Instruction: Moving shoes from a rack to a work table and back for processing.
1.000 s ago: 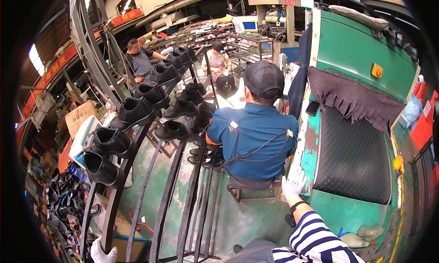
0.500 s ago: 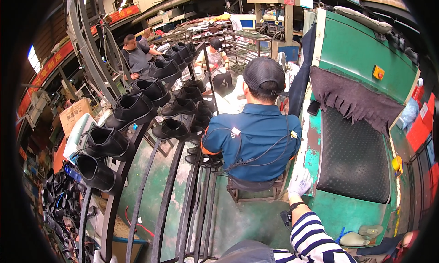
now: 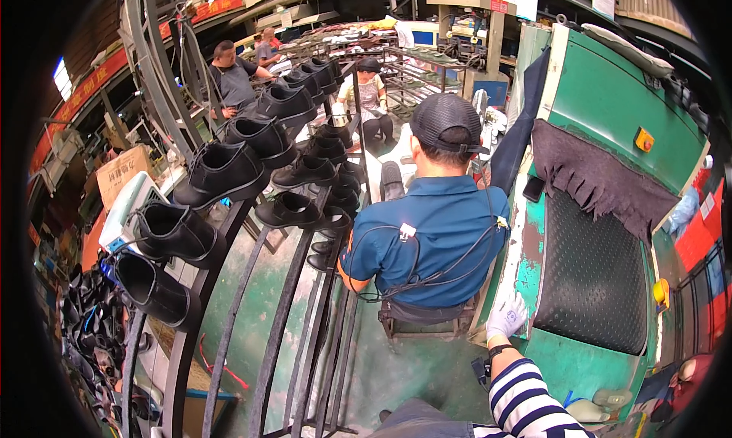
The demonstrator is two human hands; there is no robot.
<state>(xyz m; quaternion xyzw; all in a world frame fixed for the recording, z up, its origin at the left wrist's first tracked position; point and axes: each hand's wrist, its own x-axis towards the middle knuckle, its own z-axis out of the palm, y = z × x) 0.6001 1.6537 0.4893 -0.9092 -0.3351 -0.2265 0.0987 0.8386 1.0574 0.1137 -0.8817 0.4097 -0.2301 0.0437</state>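
Observation:
My right hand (image 3: 506, 317), in a white glove, lies flat on the green machine's painted edge (image 3: 526, 274) with its fingers stretched out and nothing in them. A black band circles that wrist, below a navy-and-white striped sleeve. Beside the hand is the machine's dark textured belt (image 3: 589, 274). My left hand is out of view. To my left stands a dark metal rack (image 3: 200, 301) with black lace-up shoes (image 3: 223, 171) in rows on its bars. The nearest black shoe (image 3: 156, 289) sits at the near end of the top row.
A seated co-worker in a blue shirt (image 3: 431, 243) and dark cap is straight ahead, back toward me. Other people (image 3: 232, 80) work farther off. A ragged dark cloth (image 3: 602, 175) hangs over the belt's far end. A shoe last (image 3: 587, 410) lies near right. Black shoes (image 3: 91, 339) are heaped at left.
My view has shifted slightly. My right hand stays on the machine's edge. The pale glove at the lower left edge has gone out of view. The seated co-worker's left arm has moved down.

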